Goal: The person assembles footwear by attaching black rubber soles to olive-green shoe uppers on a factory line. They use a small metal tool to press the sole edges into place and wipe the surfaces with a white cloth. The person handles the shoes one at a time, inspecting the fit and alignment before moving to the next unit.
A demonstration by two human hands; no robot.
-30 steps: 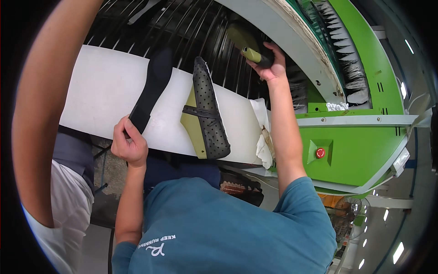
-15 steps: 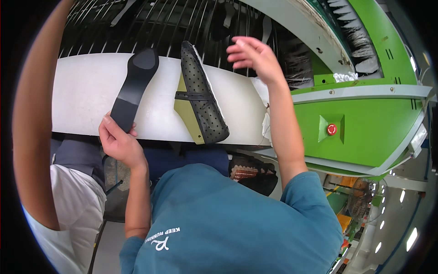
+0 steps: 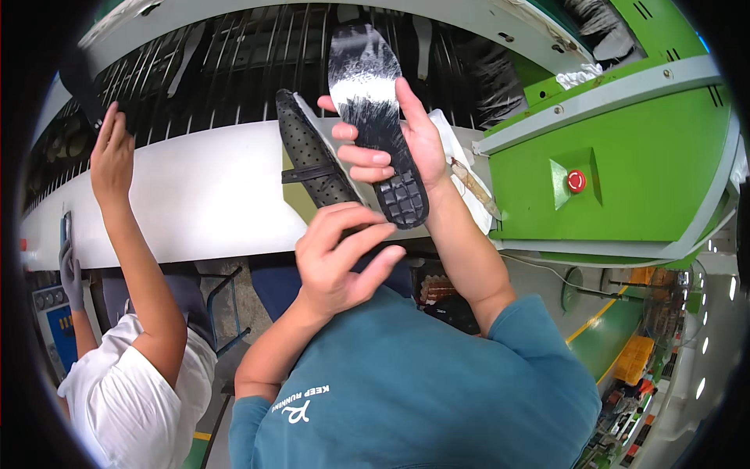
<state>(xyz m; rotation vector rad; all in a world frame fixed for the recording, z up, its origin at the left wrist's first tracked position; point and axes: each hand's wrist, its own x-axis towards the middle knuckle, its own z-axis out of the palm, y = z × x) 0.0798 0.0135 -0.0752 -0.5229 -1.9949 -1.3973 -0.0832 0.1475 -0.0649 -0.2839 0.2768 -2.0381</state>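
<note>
The sole (image 3: 367,66) is in the right hand (image 3: 414,148), raised near the front of the white desk (image 3: 195,187). Its front end points away from the person, its heel toward the body. The right hand supports it at the waist: the fingers (image 3: 363,155) curl over the left edge, the thumb lies along the right edge, and the grip is closed on the part. The left hand (image 3: 340,254) is just beside the heel end, its thumb and forefinger apart; whether a fingertip touches the heel cannot be told from this angle.

Handling characteristics (judged by appearance): the sole is thin and probably light. It should be semi-stiff, with most flex at the narrow waist, and is unlikely to break. The broad front has a streaked, bright gloss. This may be a coating or only reflected light; treat the face as possibly slippery or tacky. The heel carries a grid of blocks and should bend less.

Recommended hold: grip by the two side edges at the waist, with the heel edge as second support. Keep fingertips off the glossy area.

The shoe (image 3: 308,148) rests on the desk, left of the sole, with an olive last (image 3: 295,191) inside. The mesh upper looks soft and easily marked; the last looks rigid and is the firmer place to hold.
</note>
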